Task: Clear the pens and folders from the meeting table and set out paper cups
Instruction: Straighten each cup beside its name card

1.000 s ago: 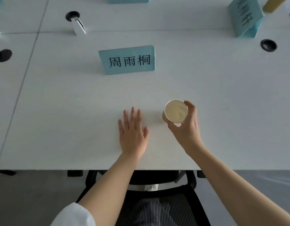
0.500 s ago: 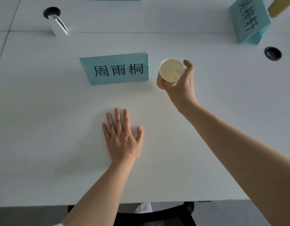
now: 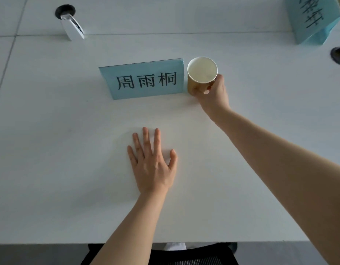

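right hand (image 3: 213, 94): fingers wrap paper cup (image 3: 201, 75), setting it just beside name card (image 3: 146, 79).
left hand (image 3: 154, 165): flat, holding nothing, bracing on table (image 3: 50, 150).

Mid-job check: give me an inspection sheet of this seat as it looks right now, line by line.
Surface: white table, seams between panels, no spills seen.
Job's things: paper cup upright, empty inside, right beside the blue name card; pens and folders: nothing seen.
Clutter: white device standing by a grommet hole; second blue name card far right.
Hands: right hand grips the cup's side; left hand rests flat, fingers spread.
Cables: nothing seen; another grommet hole at right.
Surroundings: black chair at the near edge.
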`<state>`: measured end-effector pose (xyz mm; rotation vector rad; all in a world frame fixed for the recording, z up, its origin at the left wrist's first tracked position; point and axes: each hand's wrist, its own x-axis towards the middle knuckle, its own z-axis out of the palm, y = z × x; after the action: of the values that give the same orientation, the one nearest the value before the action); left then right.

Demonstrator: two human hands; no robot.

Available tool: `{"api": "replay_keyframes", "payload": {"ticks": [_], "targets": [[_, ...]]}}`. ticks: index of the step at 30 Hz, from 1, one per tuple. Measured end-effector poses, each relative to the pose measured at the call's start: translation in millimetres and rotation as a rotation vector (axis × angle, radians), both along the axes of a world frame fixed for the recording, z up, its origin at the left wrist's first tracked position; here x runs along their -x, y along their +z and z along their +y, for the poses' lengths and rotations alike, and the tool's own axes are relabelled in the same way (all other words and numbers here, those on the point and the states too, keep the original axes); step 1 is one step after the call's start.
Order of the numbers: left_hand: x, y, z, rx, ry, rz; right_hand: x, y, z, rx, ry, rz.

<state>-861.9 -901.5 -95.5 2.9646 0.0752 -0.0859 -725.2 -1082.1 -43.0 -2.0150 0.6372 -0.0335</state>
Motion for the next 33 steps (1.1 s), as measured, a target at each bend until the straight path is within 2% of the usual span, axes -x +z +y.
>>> {"api": "replay_keyframes", "payload": {"ticks": [8, 16, 21, 25, 30, 33], "targets": [[1.0, -0.5, 1.7, 0.022, 0.0, -0.004, 25.3, -6.1, -5.5, 0.122, 0.106, 0.074], [2.8, 6.7, 1.5, -0.023, -0.037, 0.076, 134.8, 10.3, -9.3, 0.069, 0.121, 0.127], [7.8, 24.4, -13.9, 0.089, 0.062, 0.222, 206.4, 19.7, -26.7, -0.002, 0.112, 0.175], [62.1, 42.3, -52.8, 0.17, 0.037, 0.255, 268.8, 33.1, -54.1, -0.066, 0.103, 0.183], [175.2, 64.8, -133.8, 0.319, -0.009, 0.324, 361.2, 59.7, -123.4, -0.105, 0.036, 0.182], [240.5, 78.5, -189.9, 0.428, -0.017, 0.299, 419.9, 75.6, -173.0, -0.071, 0.021, 0.174]]}}
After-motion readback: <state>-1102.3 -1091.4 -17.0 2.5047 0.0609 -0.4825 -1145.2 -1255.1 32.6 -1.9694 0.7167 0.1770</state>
